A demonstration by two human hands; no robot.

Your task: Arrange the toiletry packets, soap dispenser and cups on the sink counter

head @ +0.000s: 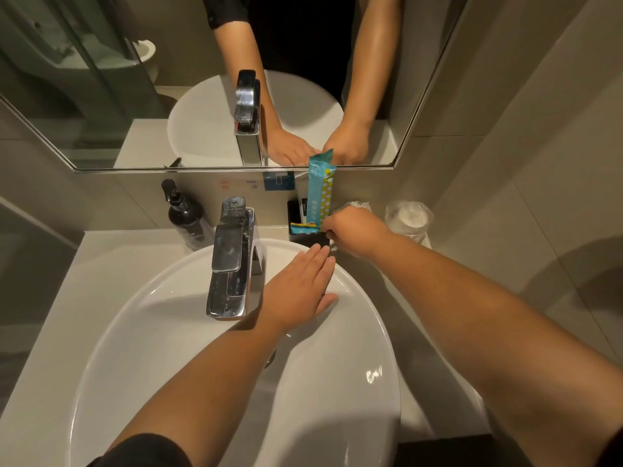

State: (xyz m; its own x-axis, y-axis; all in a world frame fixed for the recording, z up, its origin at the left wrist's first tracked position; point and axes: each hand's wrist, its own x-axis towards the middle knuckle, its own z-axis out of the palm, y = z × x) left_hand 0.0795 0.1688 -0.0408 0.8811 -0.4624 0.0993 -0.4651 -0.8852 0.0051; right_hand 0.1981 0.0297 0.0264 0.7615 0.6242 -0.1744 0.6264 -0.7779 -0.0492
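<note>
A teal toiletry packet [320, 190] stands upright in a small black holder box [305, 235] at the back of the sink counter. My right hand [354, 230] pinches the packet's lower end at the box rim. A second packet [303, 225] lies flat in the box. With flat, spread fingers my left hand [300, 288] rests on the basin rim just in front of the box, holding nothing. The black soap dispenser [185, 217] stands left of the tap. Two plastic-wrapped cups [409, 217] sit right of the box, one [354, 206] partly hidden behind my right hand.
A chrome tap [232, 261] rises at the back centre of the white oval basin [141, 332]. The mirror [135, 96] hangs above and reflects my hands. A tiled wall [522, 163] closes the right side. The grey counter [101, 251] runs around the basin.
</note>
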